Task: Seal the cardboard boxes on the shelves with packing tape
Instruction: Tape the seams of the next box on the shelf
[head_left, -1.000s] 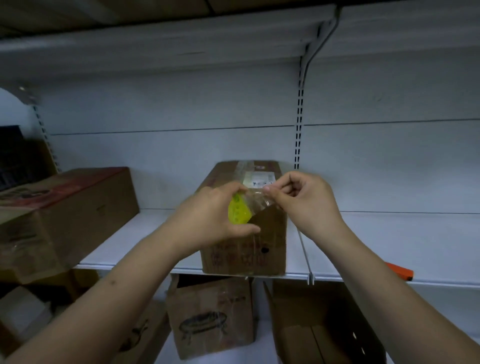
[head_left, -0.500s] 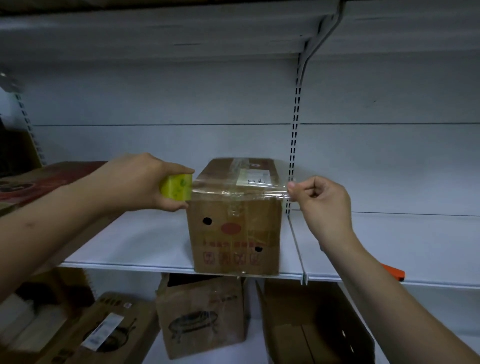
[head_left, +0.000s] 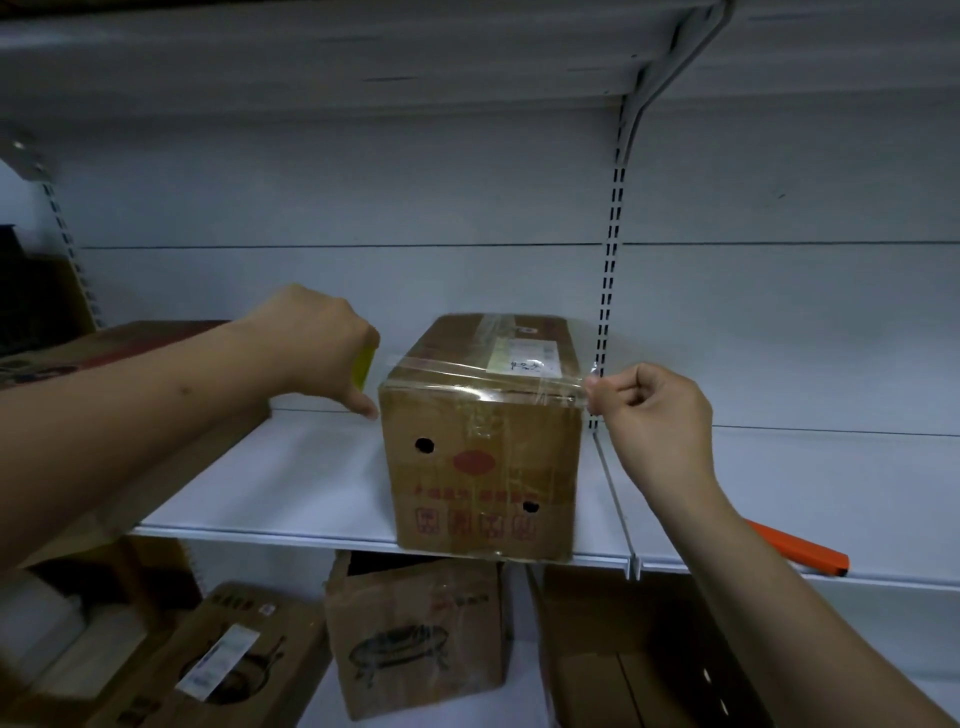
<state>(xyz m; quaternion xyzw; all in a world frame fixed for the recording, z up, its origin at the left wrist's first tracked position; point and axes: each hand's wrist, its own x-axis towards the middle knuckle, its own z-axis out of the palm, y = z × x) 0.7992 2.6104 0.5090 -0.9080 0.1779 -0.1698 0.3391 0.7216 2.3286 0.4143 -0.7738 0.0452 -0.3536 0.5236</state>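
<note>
Both hands have a grip on the tape: the left hand (head_left: 311, 353) curls round a yellow-green tape roll (head_left: 363, 364) just left of the cardboard box (head_left: 483, 457), while the right hand (head_left: 649, 415) pinches the free end of the clear tape strip (head_left: 483, 376) at the box's right top corner. That strip stretches across the box's front top edge. The box stands at the front of the white shelf (head_left: 270, 488) (a shipping label (head_left: 524, 356) on its lid). An orange box cutter (head_left: 800, 551) lies on the shelf to the right of the box.
</note>
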